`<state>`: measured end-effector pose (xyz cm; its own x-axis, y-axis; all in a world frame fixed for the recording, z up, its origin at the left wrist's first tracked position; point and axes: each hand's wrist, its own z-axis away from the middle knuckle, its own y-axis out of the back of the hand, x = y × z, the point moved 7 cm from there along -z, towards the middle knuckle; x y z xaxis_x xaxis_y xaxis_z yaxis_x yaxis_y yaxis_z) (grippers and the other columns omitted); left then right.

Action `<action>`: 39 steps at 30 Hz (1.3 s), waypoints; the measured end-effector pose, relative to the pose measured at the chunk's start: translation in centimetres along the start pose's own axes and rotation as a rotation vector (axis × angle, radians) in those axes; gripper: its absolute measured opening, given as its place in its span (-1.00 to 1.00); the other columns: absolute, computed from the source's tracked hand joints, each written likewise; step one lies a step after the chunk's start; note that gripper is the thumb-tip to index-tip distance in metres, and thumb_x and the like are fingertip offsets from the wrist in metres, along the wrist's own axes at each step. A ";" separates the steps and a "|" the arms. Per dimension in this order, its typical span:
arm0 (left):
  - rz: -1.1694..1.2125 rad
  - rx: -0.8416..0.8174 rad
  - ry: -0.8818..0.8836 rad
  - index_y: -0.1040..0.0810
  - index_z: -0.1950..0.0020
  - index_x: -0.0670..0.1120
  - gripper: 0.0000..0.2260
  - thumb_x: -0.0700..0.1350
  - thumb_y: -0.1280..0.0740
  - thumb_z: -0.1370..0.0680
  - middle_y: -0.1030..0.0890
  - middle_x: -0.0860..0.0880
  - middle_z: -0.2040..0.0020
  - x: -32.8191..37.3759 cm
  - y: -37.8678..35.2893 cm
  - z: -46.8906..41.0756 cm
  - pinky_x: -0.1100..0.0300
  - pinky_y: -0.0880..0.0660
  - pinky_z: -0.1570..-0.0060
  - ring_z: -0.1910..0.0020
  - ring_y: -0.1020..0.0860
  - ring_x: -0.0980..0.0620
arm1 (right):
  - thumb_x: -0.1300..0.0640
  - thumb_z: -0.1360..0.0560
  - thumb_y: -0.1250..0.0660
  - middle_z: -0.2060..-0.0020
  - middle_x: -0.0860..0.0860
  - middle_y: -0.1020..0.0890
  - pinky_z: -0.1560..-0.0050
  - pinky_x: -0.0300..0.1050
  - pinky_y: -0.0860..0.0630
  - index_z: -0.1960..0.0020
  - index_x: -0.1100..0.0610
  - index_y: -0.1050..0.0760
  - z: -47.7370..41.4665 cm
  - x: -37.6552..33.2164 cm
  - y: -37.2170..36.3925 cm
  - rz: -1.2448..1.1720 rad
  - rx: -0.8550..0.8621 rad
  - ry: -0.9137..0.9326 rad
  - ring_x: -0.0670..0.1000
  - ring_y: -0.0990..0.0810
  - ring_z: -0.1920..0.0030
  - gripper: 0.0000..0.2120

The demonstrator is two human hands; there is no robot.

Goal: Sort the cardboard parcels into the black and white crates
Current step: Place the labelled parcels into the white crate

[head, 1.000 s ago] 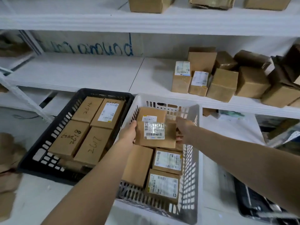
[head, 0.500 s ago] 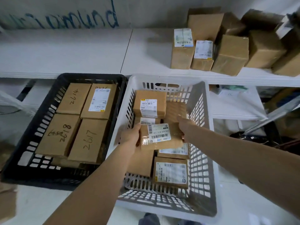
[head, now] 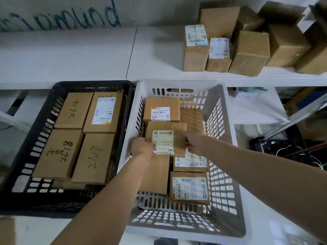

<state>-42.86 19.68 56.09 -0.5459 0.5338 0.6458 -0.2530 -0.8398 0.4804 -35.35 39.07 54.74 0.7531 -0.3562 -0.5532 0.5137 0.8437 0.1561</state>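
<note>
A small cardboard parcel (head: pixel 178 137) with a white label is held inside the white crate (head: pixel 224 156), over the parcels lying there. My left hand (head: pixel 141 147) grips its left edge and my right hand (head: pixel 195 143) grips its right edge. Several labelled parcels lie in the white crate, one (head: pixel 161 109) at the back and one (head: pixel 190 189) at the front right. The black crate (head: pixel 35 131) on the left holds several flat parcels, some with handwritten numbers such as 2617 (head: pixel 93 158).
A white shelf (head: pixel 88 55) runs behind the crates. Several more cardboard parcels (head: pixel 247 52) stand on its right part. Cables and dark equipment (head: pixel 283 151) lie low on the right, beside a lower white shelf (head: pixel 254 106).
The held parcel has been turned, its label now standing upright, and it sits lower in the white crate. The view has tilted further down and closer.
</note>
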 end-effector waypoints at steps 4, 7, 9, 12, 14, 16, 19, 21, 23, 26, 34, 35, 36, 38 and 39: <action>0.026 -0.085 0.012 -0.53 -0.16 -0.10 -0.73 -0.31 -0.14 -0.57 -0.63 -0.01 0.07 -0.5 -0.2 -0.7 0.23 -0.52 0.11 0.19 -0.56 0.04 | 0.23 -0.59 -0.13 0.26 0.02 -0.46 0.11 -0.08 -0.57 0.24 0.07 -0.33 -0.2 0.1 -2.1 -0.064 -0.107 0.000 0.00 -0.50 0.29 -0.77; 0.067 -0.083 0.012 -0.52 -0.25 -0.04 -0.67 -0.27 -0.13 -0.56 -0.56 0.11 0.21 -0.6 0.3 -0.9 0.21 -0.50 0.09 0.21 -0.53 0.10 | 0.29 -0.58 -0.11 0.18 0.16 -0.50 0.19 -0.07 -0.51 0.26 0.08 -0.30 -0.7 -0.1 -2.6 -0.041 -0.074 0.015 0.07 -0.42 0.30 -0.74; 0.094 -0.096 0.008 -0.42 -0.38 -0.01 -0.61 -0.22 -0.13 -0.57 -0.59 0.10 0.10 -0.8 0.2 -0.6 0.14 -0.52 -0.05 0.07 -0.56 0.05 | 0.35 -0.58 -0.09 0.03 0.29 -0.49 -0.07 0.08 -0.47 0.28 0.04 -0.25 -1.7 0.3 -2.8 -0.093 -0.082 0.006 0.12 -0.39 0.14 -0.68; 0.142 -0.107 -0.030 -0.12 -0.55 0.03 -0.48 -0.18 -0.17 -0.60 -0.51 0.01 -0.30 -0.8 -0.3 0.1 0.01 -0.42 -0.30 -0.27 -0.48 -0.07 | 0.35 -0.58 -0.11 0.00 0.22 -0.44 -0.22 0.05 -0.40 0.25 0.03 -0.28 -2.4 0.1 -3.0 -0.119 -0.084 0.028 0.08 -0.34 0.01 -0.69; 0.093 -0.082 -0.086 -0.10 -0.55 0.03 -0.44 -0.14 -0.23 -0.59 -0.44 0.01 -0.39 -0.6 -0.2 0.3 0.01 -0.40 -0.32 -0.33 -0.43 -0.04 | 0.25 -0.58 -0.17 0.09 0.10 -0.49 -0.05 -0.07 -0.47 0.10 0.14 -0.41 -1.4 -0.1 -2.9 -0.126 -0.067 0.025 0.06 -0.45 0.06 -0.89; 0.042 -0.074 -0.136 -0.12 -0.55 0.03 -0.45 -0.12 -0.24 -0.60 -0.35 0.01 -0.46 -0.3 0.0 0.4 0.03 -0.34 -0.37 -0.39 -0.37 -0.03 | 0.22 -0.57 -0.20 0.07 0.09 -0.53 -0.02 -0.08 -0.51 -0.05 0.20 -0.45 -1.5 0.2 -3.0 -0.132 -0.084 -0.016 0.06 -0.53 0.04 -0.89; -0.124 -0.065 -0.204 -0.10 -0.56 0.04 -0.47 -0.23 -0.14 -0.62 -0.11 0.09 -0.56 0.1 0.2 0.4 0.30 -0.13 -0.33 -0.49 -0.17 0.06 | 0.22 -0.57 -0.20 0.04 0.11 -0.54 -0.19 -0.02 -0.50 -0.06 0.23 -0.47 -0.8 -0.2 -3.3 -0.139 -0.102 -0.016 0.09 -0.53 0.00 -0.88; -0.122 -0.051 -0.210 -0.16 -0.55 0.04 -0.48 -0.26 -0.14 -0.61 -0.10 0.11 -0.56 0.3 0.6 0.1 0.37 -0.14 -0.24 -0.49 -0.18 0.09 | 0.23 -0.57 -0.19 0.08 0.11 -0.54 -0.20 -0.01 -0.49 -0.03 0.23 -0.48 -0.6 -0.4 -3.4 -0.135 -0.112 -0.023 0.08 -0.53 0.02 -0.88; -0.036 -0.053 -0.190 -0.25 -0.51 -0.01 -0.51 -0.26 -0.18 -0.59 -0.22 0.08 -0.51 0.5 0.9 -0.2 0.29 -0.27 -0.30 -0.43 -0.31 0.06 | 0.22 -0.58 -0.19 0.12 0.10 -0.58 -0.08 -0.01 -0.57 -0.07 0.24 -0.49 -0.2 -0.9 -3.3 -0.098 -0.108 -0.007 0.07 -0.58 0.11 -0.85; 0.094 -0.048 -0.136 -0.41 -0.38 -0.11 -0.63 -0.28 -0.18 -0.58 -0.54 0.03 -0.16 0.9 1.6 -0.3 0.24 -0.53 0.06 -0.05 -0.56 0.04 | 0.12 -0.57 -0.20 0.09 0.08 -0.56 0.07 -0.09 -0.50 -0.11 0.21 -0.48 0.5 -2.1 -2.8 0.019 -0.061 0.038 0.05 -0.55 0.11 -0.80; 0.290 -0.069 -0.203 -0.54 0.18 0.00 -0.76 -0.25 -0.19 -0.57 -0.63 -0.04 0.18 6.6 3.2 1.5 0.22 -0.54 0.35 0.29 -0.60 0.03 | 0.04 -0.57 -0.20 0.29 0.02 -0.44 0.20 -0.11 -0.60 0.02 0.18 -0.50 5.3 -7.3 -0.3 0.114 0.000 0.302 -0.06 -0.44 0.32 -0.78; 0.307 -0.092 -0.211 -0.54 0.20 -0.01 -0.77 -0.23 -0.20 -0.58 -0.63 -0.04 0.18 7.4 3.0 2.0 0.18 -0.56 0.28 0.25 -0.61 0.00 | 0.02 -0.57 -0.21 0.40 -0.01 -0.39 0.47 -0.20 -0.49 0.16 0.14 -0.46 6.1 -7.4 0.3 0.091 0.010 0.298 -0.10 -0.37 0.47 -0.77; 0.327 -0.122 -0.212 -0.54 0.21 -0.03 -0.79 -0.22 -0.22 -0.58 -0.64 -0.05 0.17 8.1 2.7 2.5 0.11 -0.59 0.16 0.20 -0.62 -0.03 | 0.01 -0.58 -0.20 0.46 -0.04 -0.33 0.59 -0.29 -0.35 0.25 0.11 -0.39 6.8 -7.5 0.9 0.099 0.017 0.312 -0.12 -0.28 0.55 -0.73; 0.370 -0.179 -0.215 -0.54 0.21 -0.07 -0.82 -0.20 -0.26 -0.58 -0.65 -0.07 0.17 9.4 1.8 3.6 0.04 -0.56 -0.02 0.14 -0.61 -0.05 | 0.00 -0.58 -0.20 0.45 -0.06 -0.32 0.54 -0.33 -0.27 0.28 0.09 -0.36 8.0 -7.7 2.3 0.052 0.040 0.377 -0.12 -0.26 0.50 -0.71; 0.371 -0.206 -0.229 -0.54 0.20 -0.08 -0.84 -0.20 -0.27 -0.58 -0.65 -0.07 0.17 10.0 1.3 4.3 0.05 -0.56 -0.03 0.15 -0.61 -0.04 | -0.01 -0.58 -0.21 0.43 -0.04 -0.33 0.46 -0.30 -0.26 0.26 0.11 -0.37 8.6 -7.4 3.3 0.006 0.052 0.389 -0.12 -0.26 0.46 -0.71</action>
<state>-45.21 24.36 65.65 -0.4450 0.1833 0.8766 -0.2406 -0.9673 0.0802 -35.70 41.04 66.40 0.5494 -0.1637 -0.8194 0.5374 0.8201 0.1965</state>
